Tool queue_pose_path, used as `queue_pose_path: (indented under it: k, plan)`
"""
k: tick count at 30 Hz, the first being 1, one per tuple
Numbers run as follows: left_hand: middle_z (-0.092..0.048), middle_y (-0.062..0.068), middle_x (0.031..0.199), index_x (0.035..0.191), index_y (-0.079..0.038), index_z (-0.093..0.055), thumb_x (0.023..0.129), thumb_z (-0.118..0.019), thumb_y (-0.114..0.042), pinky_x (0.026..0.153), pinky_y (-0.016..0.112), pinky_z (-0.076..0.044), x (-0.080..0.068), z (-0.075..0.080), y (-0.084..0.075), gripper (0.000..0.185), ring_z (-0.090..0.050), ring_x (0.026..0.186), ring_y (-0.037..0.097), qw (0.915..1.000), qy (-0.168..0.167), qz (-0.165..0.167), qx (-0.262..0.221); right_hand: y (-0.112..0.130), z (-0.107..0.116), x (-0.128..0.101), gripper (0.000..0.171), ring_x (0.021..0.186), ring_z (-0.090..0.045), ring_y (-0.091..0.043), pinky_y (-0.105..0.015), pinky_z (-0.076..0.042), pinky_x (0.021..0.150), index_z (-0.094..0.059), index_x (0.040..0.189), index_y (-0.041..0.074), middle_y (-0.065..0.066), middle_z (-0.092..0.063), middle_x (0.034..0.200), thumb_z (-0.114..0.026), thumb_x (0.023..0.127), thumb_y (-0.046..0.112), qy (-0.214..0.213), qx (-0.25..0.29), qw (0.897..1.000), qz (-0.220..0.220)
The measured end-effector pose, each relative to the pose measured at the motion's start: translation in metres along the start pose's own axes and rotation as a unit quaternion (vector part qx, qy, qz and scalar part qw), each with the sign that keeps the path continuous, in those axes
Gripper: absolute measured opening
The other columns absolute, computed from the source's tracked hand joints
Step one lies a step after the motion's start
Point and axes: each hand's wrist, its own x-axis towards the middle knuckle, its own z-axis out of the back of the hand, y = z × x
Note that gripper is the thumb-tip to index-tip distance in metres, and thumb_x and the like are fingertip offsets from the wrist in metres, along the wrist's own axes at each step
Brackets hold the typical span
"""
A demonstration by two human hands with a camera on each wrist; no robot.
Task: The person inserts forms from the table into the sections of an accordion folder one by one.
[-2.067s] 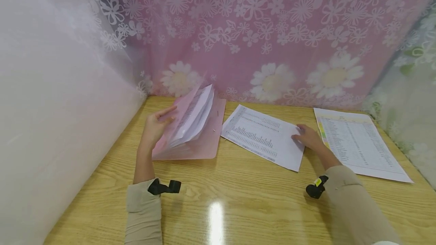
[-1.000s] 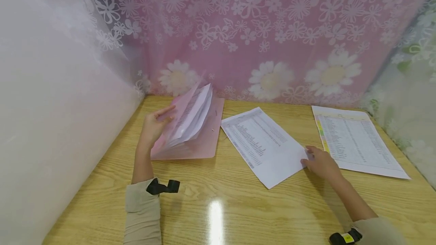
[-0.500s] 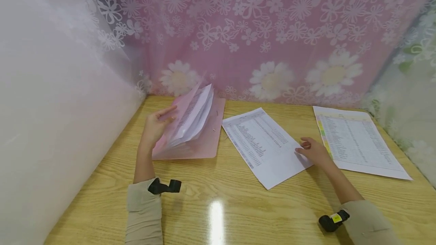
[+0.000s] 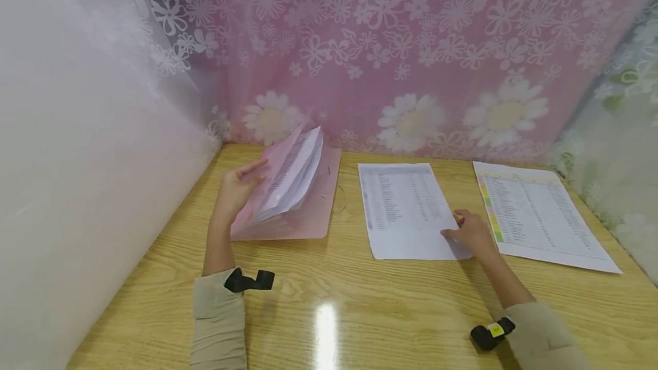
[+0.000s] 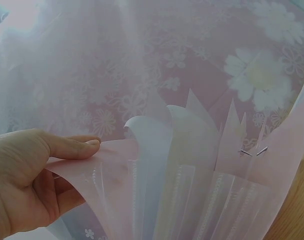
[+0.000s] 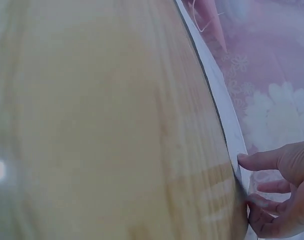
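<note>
My left hand [image 4: 232,196] holds up the front cover of a pink folder [image 4: 313,227] at the left. In the left wrist view, thumb and fingers pinch the cover's edge, and clear sleeves [image 5: 184,200] with papers fan out behind it. Two small metal prongs [image 5: 262,150] show on the folder's back cover. My right hand [image 4: 475,236] pinches the right edge of a printed sheet [image 4: 403,204] near its lower corner. In the right wrist view, the paper [image 6: 224,110] appears almost edge-on between thumb and fingers. Whether it is one sheet or several, I cannot tell.
Another printed paper [image 4: 545,216] with coloured tabs along its left edge lies at the right. A thin loop [image 4: 345,198] lies beside the folder's right edge. A flowered pink curtain [image 4: 380,73] hangs behind the wooden table [image 4: 288,313].
The printed sheet has turned from slanted to nearly straight, and its left corner has moved away from the folder. My right hand has shifted with it. The left hand stays put.
</note>
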Motion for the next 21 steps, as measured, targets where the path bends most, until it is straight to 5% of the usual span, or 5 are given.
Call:
queue_pose_path:
  k: [11,15,21]
  plan:
    - [-0.051,0.01,0.13,0.124,-0.006,-0.059,0.089,-0.061,-0.008,0.094,0.037,-0.038,0.002,0.0,0.001,0.035,-0.038,0.124,0.019,0.9999,0.005,0.001,0.011,-0.009,-0.002,-0.018,0.058,0.105,-0.043,-0.05,-0.054,-0.04,0.082,-0.04,0.127,-0.013,-0.039,-0.045,0.115,-0.066,0.082,0.012,-0.029,0.108,0.993,-0.035]
    - [-0.05,0.009,0.131,0.124,-0.007,-0.059,0.089,-0.061,-0.01,0.093,0.036,-0.039,0.001,0.0,0.0,0.035,-0.038,0.124,0.019,0.9998,0.003,0.0,0.018,-0.01,-0.004,-0.028,0.066,0.114,-0.036,-0.047,-0.051,-0.038,0.087,-0.031,0.137,-0.007,-0.035,-0.037,0.124,-0.065,0.086,0.017,-0.043,0.195,0.977,-0.077]
    - [-0.049,0.01,0.132,0.125,-0.006,-0.058,0.089,-0.062,-0.01,0.089,0.031,-0.041,-0.001,0.0,-0.001,0.036,-0.038,0.125,0.021,0.9999,0.007,-0.002,0.014,-0.011,-0.007,-0.034,0.068,0.106,-0.047,-0.025,-0.019,-0.041,0.076,-0.029,0.142,0.003,-0.027,-0.037,0.132,-0.063,0.088,0.026,-0.043,0.307,0.945,-0.103]
